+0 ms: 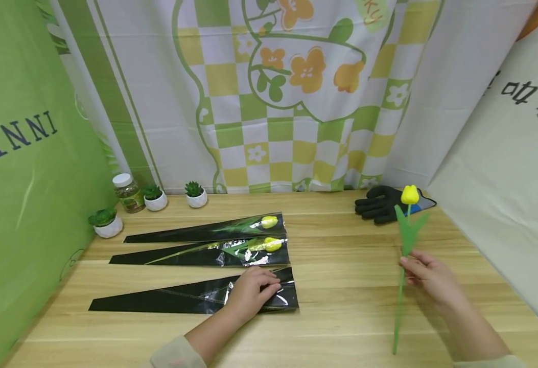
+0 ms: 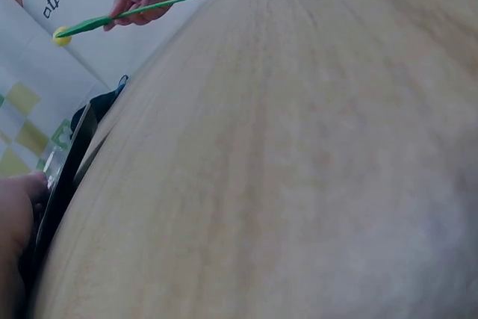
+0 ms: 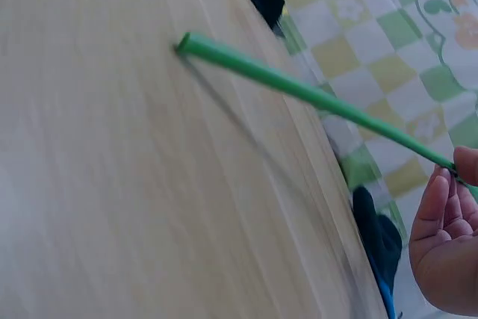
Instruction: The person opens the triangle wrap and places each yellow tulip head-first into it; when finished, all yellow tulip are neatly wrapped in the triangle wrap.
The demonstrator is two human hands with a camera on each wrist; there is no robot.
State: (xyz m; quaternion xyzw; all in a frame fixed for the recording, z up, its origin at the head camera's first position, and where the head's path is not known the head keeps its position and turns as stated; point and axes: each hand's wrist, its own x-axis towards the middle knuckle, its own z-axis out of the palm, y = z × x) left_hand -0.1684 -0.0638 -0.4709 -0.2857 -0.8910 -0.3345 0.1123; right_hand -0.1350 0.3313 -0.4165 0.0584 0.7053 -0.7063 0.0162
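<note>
My right hand pinches the stem of an artificial yellow tulip just below its green leaves. The flower points toward the back and the bare stem slants down to the front. In the right wrist view, the cut end of the green stem shows close over the wood. My left hand rests on the nearest black flower sleeve, close to its wide right end, and covers part of its clear front. Two more black sleeves lie behind it: a middle sleeve and a far sleeve, each holding a yellow tulip.
A black work glove lies at the back right of the wooden table. Small potted succulents, including one plant by the curtain, and a lidded jar stand at the back left. Fabric hangings border the back and sides.
</note>
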